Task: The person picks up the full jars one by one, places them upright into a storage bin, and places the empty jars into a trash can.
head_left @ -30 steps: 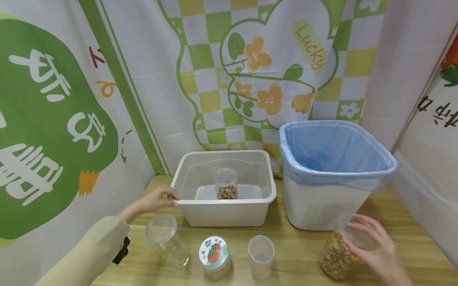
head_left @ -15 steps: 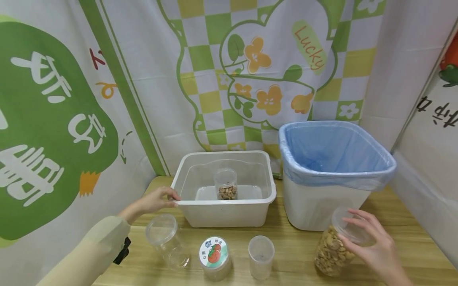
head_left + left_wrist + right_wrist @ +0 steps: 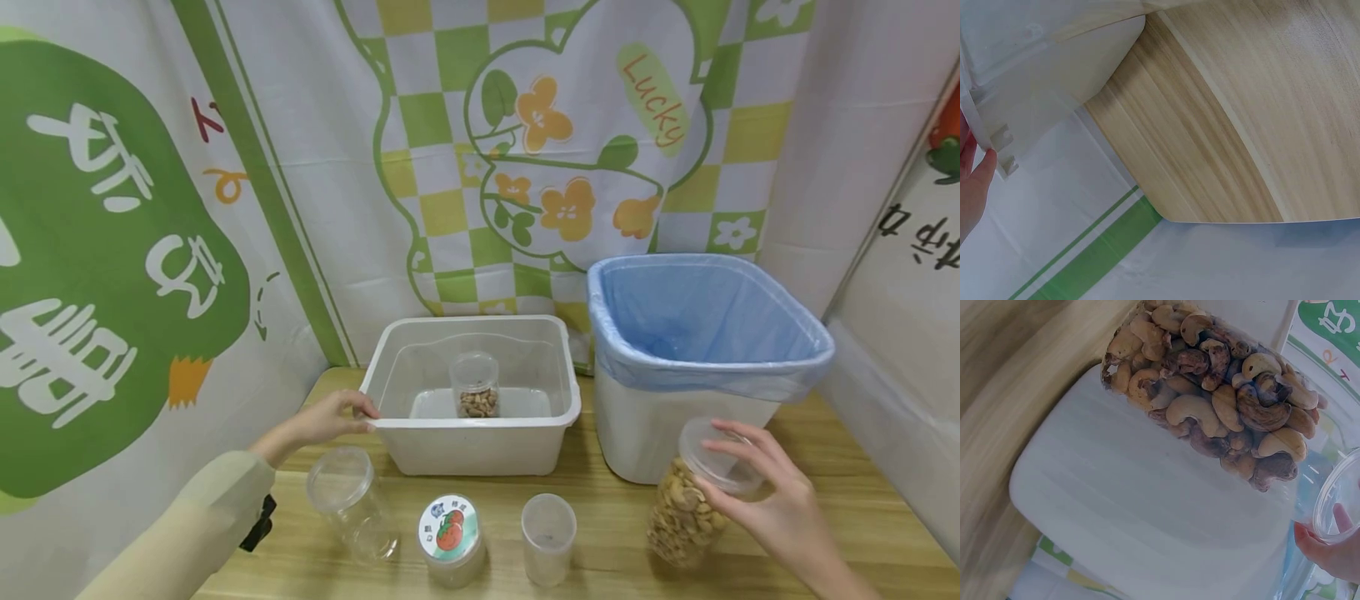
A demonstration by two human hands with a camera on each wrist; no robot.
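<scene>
At the right my right hand [image 3: 776, 492] grips a clear plastic jar [image 3: 681, 518] by its top, with the jar tilted in front of the bin. Whole cashews [image 3: 1222, 406] fill the jar's lower part, close up in the right wrist view. My left hand [image 3: 333, 418] holds the front left corner of a white plastic tub [image 3: 465, 423]. The left wrist view has the thumb [image 3: 984, 172] against the tub's rim. Inside the tub stands a smaller clear jar [image 3: 477, 390], partly filled with nuts.
A white bin [image 3: 667, 433] with a blue liner stands at the back right. Along the front of the table are a clear jar [image 3: 352, 504], a lidded jar with a tomato label [image 3: 450, 537] and a translucent cup [image 3: 548, 540]. Printed curtains hang behind.
The cashew jar in my right hand has moved left and a little farther away, toward the bin's front. My left hand stays on the tub's corner.
</scene>
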